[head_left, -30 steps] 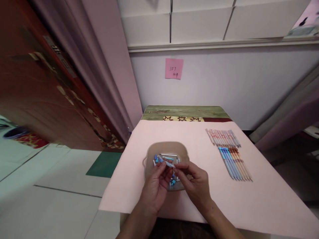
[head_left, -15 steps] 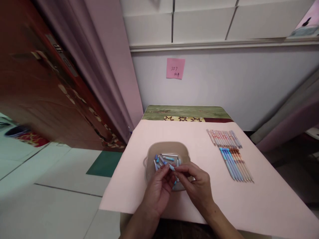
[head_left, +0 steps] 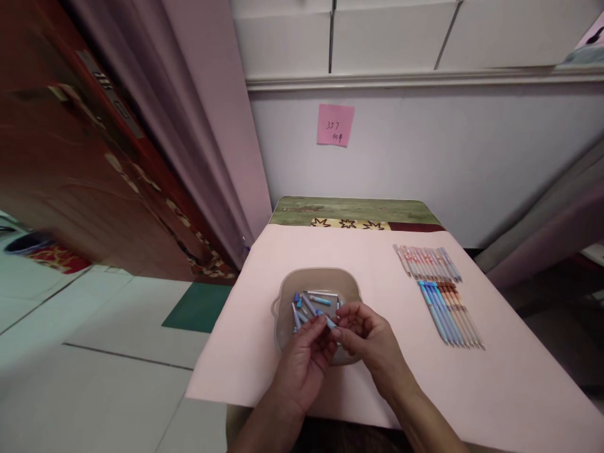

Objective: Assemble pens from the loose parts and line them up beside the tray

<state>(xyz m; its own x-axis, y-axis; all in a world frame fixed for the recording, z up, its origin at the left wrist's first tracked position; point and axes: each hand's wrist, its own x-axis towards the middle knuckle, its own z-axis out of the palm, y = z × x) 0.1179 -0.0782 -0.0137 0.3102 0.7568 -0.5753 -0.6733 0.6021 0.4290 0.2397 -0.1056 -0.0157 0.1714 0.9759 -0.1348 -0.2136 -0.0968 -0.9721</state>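
Over the front of a beige plastic basin, my left hand pinches a small light-blue pen part between thumb and fingers. My right hand has its curled fingers and thumb at the other end of that piece; its exact grip is partly hidden. Inside the basin lie loose pen parts: a blue barrel piece, a thin refill, dark blue caps and several pale tubes. Both hands cover part of the basin's near side.
Pens with blue tops and pens with brown tops lie in a row on the right of the pink-covered table. Behind them is a row of pinkish pens. A pink note is stuck on the wall.
My right fingers have shifted around the end of the pen part, with the thumb now lower and the index finger lifted off slightly. My left hand keeps its hold. The view has tilted slightly.
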